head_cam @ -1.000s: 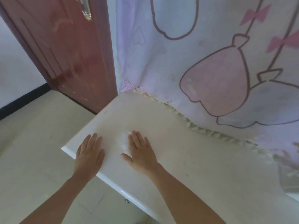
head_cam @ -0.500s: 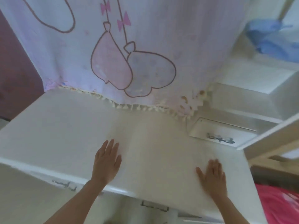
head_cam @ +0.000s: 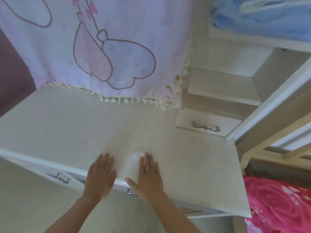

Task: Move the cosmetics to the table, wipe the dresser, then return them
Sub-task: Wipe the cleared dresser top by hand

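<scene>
The white dresser top (head_cam: 70,125) fills the middle of the view and carries no cosmetics. My left hand (head_cam: 100,175) lies flat near its front edge, fingers straight. Beside it my right hand (head_cam: 149,175) is flat too, pressing a small white wipe (head_cam: 134,157) that shows as a blurred patch by its fingertips. The two hands are close together at the front middle of the top. No cosmetics are in sight.
A lilac cloth with pink and purple cartoon shapes (head_cam: 107,61) hangs over the back of the dresser. At the right stand a small drawer with a metal handle (head_cam: 206,127), white shelves (head_cam: 223,88) and a pink rose-printed bedcover (head_cam: 277,204). Front drawer handles (head_cam: 58,176) show below the edge.
My right hand has slid left across the top from the right side and now lies beside my left hand. The view has shifted a little to the right.
</scene>
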A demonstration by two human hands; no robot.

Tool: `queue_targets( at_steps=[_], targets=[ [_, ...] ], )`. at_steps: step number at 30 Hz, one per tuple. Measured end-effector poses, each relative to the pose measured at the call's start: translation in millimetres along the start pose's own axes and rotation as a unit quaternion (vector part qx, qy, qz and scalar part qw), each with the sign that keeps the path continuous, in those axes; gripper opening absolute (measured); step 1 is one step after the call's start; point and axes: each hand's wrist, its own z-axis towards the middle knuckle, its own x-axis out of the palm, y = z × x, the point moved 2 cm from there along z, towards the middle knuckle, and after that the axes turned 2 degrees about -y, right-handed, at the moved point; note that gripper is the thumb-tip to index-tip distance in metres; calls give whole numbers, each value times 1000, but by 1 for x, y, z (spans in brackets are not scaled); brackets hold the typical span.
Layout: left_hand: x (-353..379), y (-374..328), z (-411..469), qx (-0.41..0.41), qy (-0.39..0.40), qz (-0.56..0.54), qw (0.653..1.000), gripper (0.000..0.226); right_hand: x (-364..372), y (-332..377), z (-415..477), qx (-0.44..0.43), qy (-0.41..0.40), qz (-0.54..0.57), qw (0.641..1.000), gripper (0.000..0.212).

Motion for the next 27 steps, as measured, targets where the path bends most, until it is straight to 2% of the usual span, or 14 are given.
queue_targets(
  at_steps=[3, 5, 8, 11, 14, 17, 20, 22, 27],
  targets=[
    [-5, 1, 14, -6, 12, 25, 1000, 53, -20, -21, 15, 31, -2, -20, 999, 97],
    [-8, 1, 28, -2, 6, 36, 999, 55, -41, -56, 34, 49, -6, 5, 999, 103],
    [-10, -2, 45, -5, -4, 34, 999, 58, -57, -117, 49, 110, -15, -7, 994, 77],
    [-8, -7, 51, -1, -17, 10, 1000, 63, -66, -166, 33, 162, -32, -20, 986, 74],
    [-8, -7, 51, -1, -23, -13, 1000, 64, -72, -212, 13, 246, -49, 1, 968, 77],
    [-11, -2, 54, -7, -17, -21, 1000, 60, -82, -236, -2, 330, -122, 33, 936, 81],
    [-14, 9, 57, -7, -10, -29, 1000, 60, -84, -221, 2, 405, -123, 78, 903, 84],
    [-17, 20, 60, -13, -16, -28, 999, 63, -80, -188, 15, 411, -111, 78, 902, 84],
    [-26, 55, 71, -39, -25, -42, 998, 73, -47, -53, 74, 237, -58, 43, 969, 84]
  ],
)
